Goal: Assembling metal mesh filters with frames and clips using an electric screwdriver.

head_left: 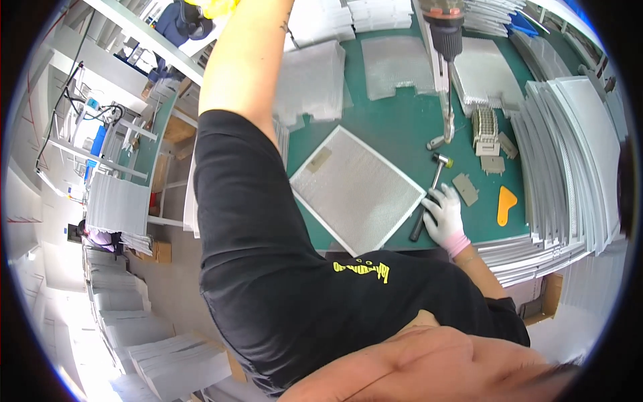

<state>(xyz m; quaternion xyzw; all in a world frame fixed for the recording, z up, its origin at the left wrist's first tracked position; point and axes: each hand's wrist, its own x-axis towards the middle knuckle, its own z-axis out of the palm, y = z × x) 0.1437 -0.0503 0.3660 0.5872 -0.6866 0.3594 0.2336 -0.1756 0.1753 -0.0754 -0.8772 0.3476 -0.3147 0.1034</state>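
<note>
A white-framed mesh panel [358, 187] lies turned like a diamond on the green work table, with a small tan rectangle on its upper left part. My right hand [445, 218], in a white glove with a pink cuff, rests by the panel's right corner. Its fingers are spread over the hammer's handle; whether they touch the panel I cannot tell. The hammer [416, 226] has a dark grip and a round double-faced head. My left arm [244, 60] stretches up past the upper edge, its hand outside the picture. Something yellow [213, 7] shows beside that arm.
A power screwdriver [447, 43] hangs over the far right side. Near it are grey-beige plates [465, 189], a stack of beige parts [485, 130] and an orange scraper-like piece [506, 206]. Mesh sheets [398, 63] lie at the back; white frames [569, 161] lean at the right.
</note>
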